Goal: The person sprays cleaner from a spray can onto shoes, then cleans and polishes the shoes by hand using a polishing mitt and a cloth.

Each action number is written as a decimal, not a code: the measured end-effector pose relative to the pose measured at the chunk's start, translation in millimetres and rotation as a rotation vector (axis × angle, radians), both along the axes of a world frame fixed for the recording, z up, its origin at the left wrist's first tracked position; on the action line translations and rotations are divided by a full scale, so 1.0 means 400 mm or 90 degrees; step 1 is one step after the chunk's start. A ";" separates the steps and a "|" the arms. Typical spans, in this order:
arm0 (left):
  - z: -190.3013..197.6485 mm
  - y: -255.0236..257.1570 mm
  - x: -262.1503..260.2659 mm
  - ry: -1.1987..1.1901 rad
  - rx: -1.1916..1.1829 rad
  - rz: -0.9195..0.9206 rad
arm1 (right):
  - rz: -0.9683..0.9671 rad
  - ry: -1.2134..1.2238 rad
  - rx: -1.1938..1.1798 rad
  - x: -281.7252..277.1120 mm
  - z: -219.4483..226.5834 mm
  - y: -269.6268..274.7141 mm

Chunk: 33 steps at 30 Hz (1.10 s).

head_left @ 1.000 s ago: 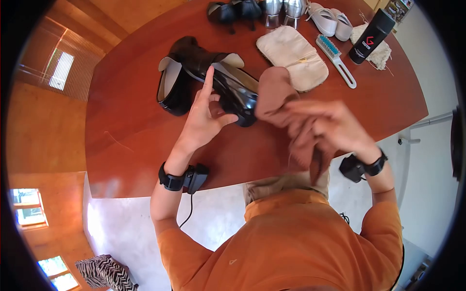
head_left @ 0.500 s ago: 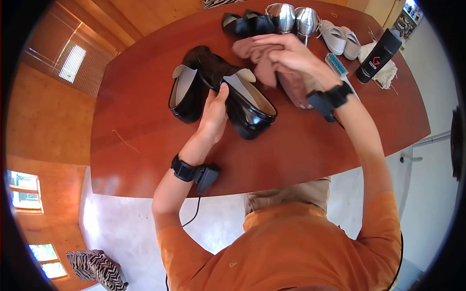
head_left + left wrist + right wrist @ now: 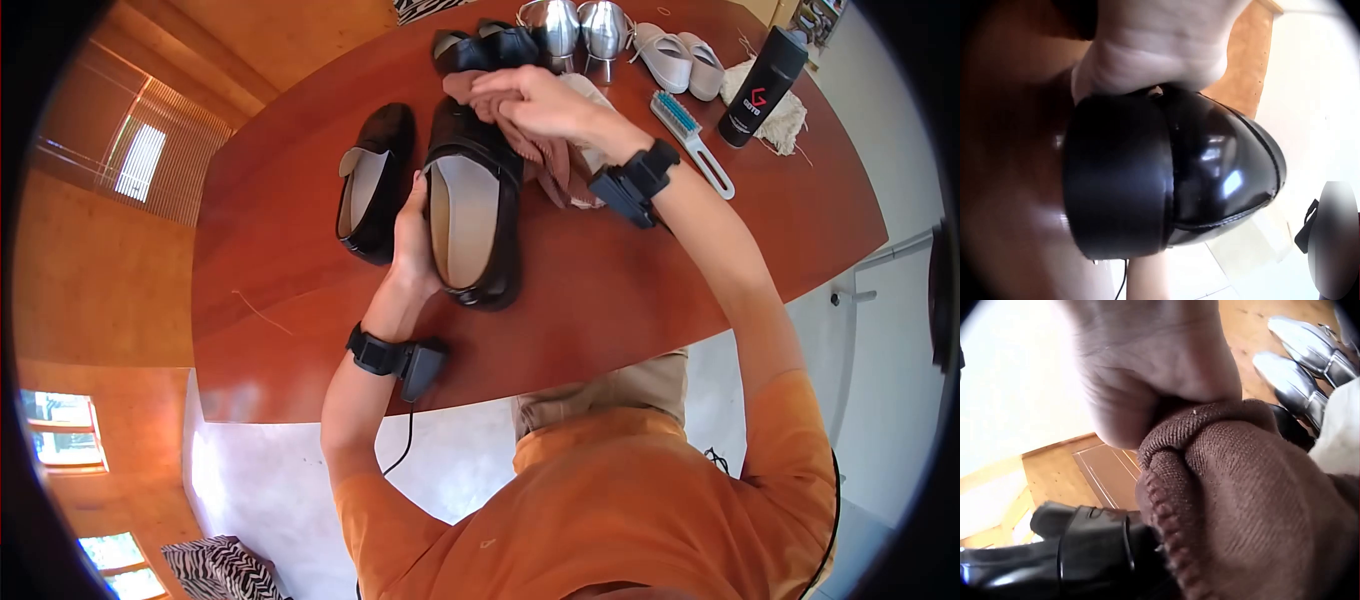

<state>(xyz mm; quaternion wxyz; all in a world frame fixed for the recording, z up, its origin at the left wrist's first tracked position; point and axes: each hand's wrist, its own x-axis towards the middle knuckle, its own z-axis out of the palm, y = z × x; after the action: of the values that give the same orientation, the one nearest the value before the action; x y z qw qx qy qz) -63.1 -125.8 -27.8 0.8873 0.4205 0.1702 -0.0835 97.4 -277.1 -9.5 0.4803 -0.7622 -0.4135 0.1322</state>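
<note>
A black loafer (image 3: pixel 465 225) stands toe-away in front of me, its pale insole showing. My left hand (image 3: pixel 413 245) grips it along its left side, with the thumb at the opening's edge. The left wrist view shows the glossy back and dark heel block (image 3: pixel 1122 178) close under the palm. In my right hand (image 3: pixel 540 105) is a bunched brown cloth (image 3: pixel 560 172), held over the loafer's toe and hiding part of it. Ribbed folds of that cloth (image 3: pixel 1247 500) fill much of the right wrist view. The matching loafer (image 3: pixel 367 190) sits just left of my left hand.
Black heels (image 3: pixel 480 45), silver shoes (image 3: pixel 580 30) and pale small shoes (image 3: pixel 682 62) line the table's (image 3: pixel 290 330) far edge. Right of the cloth lie a teal-bristled brush (image 3: pixel 690 140), a black spray can (image 3: pixel 762 88) and a shaggy white cloth (image 3: pixel 785 128).
My left hand has gone from raised beside the loafer to gripping it, and the loafer has turned toe-away, apart from its mate. My right hand carried the brown cloth forward and left to the toe.
</note>
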 end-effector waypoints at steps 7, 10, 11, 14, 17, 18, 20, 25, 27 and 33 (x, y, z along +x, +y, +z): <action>0.020 0.024 -0.025 0.026 0.015 -0.046 | 0.148 -0.042 0.006 -0.047 0.105 -0.007; 0.039 0.016 -0.046 0.036 -0.009 -0.017 | 0.030 -0.147 0.014 -0.001 0.075 -0.015; 0.040 0.016 -0.051 -0.012 -0.061 -0.020 | 0.026 -0.113 0.018 0.007 0.058 -0.025; -0.006 0.059 -0.018 -0.161 -0.148 -0.048 | -0.030 -0.140 0.075 -0.002 -0.019 -0.018; -0.081 0.099 0.056 -0.289 -0.054 -0.061 | -0.057 -0.207 0.167 -0.096 -0.030 -0.030; -0.085 0.098 0.072 -0.326 -0.119 -0.120 | -0.062 -0.307 0.188 -0.111 -0.053 -0.026; -0.085 0.098 0.073 -0.364 -0.183 -0.177 | -0.049 -0.284 0.166 -0.167 -0.038 -0.045; -0.074 0.081 0.063 -0.328 -0.211 -0.109 | 0.076 -0.094 0.246 -0.313 -0.002 -0.072; -0.063 0.068 0.066 -0.316 -0.222 -0.089 | 0.081 -0.074 0.233 -0.355 -0.003 -0.087; -0.063 0.041 0.100 -0.316 -0.166 -0.068 | -0.024 -0.430 0.183 -0.460 -0.001 -0.089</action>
<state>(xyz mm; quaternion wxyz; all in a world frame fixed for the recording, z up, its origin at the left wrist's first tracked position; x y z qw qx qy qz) -23.0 -109.4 -53.2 0.9428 0.3185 -0.0866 -0.0460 -86.7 -312.5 -10.0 0.4211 -0.6951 -0.5489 -0.1956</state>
